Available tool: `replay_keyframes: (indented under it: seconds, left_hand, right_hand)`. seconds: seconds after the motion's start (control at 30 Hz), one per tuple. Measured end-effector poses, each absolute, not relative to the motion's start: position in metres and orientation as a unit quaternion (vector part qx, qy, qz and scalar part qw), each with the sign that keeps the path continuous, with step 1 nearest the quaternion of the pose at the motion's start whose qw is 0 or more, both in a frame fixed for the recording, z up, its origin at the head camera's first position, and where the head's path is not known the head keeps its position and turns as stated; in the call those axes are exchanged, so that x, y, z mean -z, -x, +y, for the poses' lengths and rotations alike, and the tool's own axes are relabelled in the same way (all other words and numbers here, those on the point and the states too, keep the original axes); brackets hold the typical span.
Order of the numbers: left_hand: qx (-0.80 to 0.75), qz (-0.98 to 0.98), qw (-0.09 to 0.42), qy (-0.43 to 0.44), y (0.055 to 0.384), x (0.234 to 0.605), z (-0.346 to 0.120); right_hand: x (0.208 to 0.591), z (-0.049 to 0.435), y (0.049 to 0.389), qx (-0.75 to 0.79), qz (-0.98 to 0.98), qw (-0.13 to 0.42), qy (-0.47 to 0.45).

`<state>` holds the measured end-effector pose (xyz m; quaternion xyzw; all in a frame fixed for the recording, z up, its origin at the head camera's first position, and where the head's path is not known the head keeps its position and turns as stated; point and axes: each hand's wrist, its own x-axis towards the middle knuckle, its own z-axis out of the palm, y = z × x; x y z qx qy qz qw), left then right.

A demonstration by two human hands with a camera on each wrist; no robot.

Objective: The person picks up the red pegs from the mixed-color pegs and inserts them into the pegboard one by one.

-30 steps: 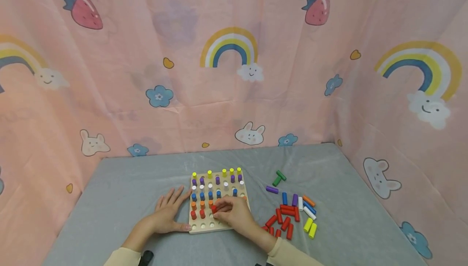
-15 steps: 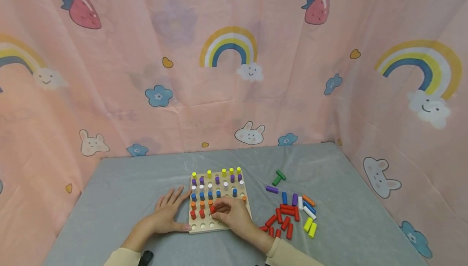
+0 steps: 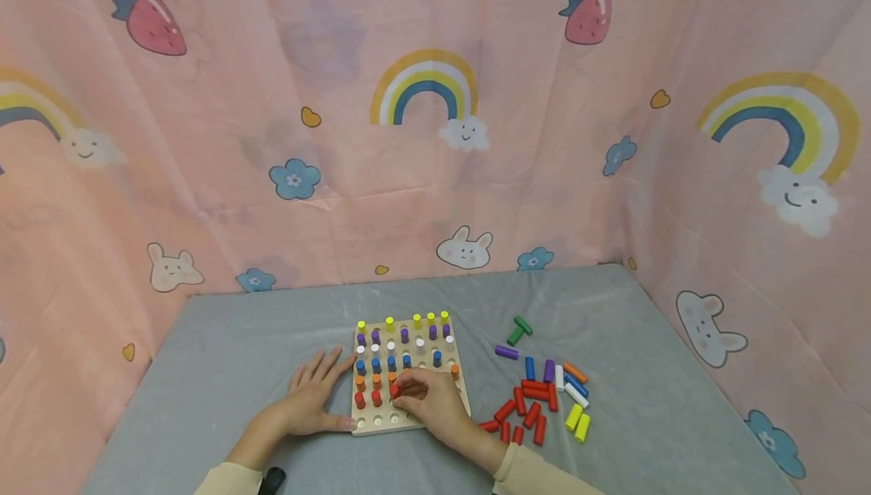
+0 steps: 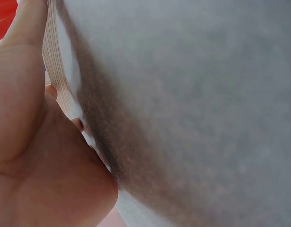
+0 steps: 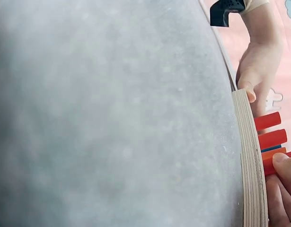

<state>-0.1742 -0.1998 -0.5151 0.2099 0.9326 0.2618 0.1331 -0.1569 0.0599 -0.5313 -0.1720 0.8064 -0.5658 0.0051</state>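
Pinching red peg (image 3: 394,391) at pegboard (image 3: 385,419): right hand (image 3: 435,401) | Touching pegboard's edge: left hand (image 3: 310,401), fingers spread

A pink curtain (image 3: 231,64) spans the top, a rainbow (image 3: 425,72) printed upper centre; grey cloth (image 3: 653,389) covers lower centre.

The board (image 3: 370,429) lies on the table (image 3: 258,344), in front of the backdrop (image 3: 381,200), with upright pegs (image 3: 376,399) in its holes. The left hand (image 3: 316,393) rests along its left side, thumb at the near corner. Above its near right part is the right hand (image 3: 438,400), fingertips around a held peg (image 3: 394,391), possibly in a hole. Loose pegs (image 3: 535,394) lie to the right.
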Motion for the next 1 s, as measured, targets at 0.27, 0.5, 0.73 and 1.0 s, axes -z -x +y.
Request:
replay_keyframes:
  seconds: [0.27, 0.5, 0.73, 1.0]
  left_hand:
    - [-0.288, 0.925, 0.117, -0.217, 0.176, 0.526, -0.202]
    - [-0.284, 0.927, 0.126, -0.209, 0.175, 0.521, -0.201]
    - [-0.278, 0.931, 0.129, -0.2, 0.175, 0.524, -0.201]
    - [-0.272, 0.934, 0.126, -0.194, 0.176, 0.528, -0.202]
  right_hand:
    - [0.532, 0.061, 0.157, 0.574, 0.802, 0.013, 0.167]
    - [0.532, 0.061, 0.158, 0.573, 0.801, 0.012, 0.176]
    - [0.532, 0.06, 0.158, 0.569, 0.802, 0.01, 0.179]
    - [0.532, 0.059, 0.158, 0.567, 0.806, 0.014, 0.17]
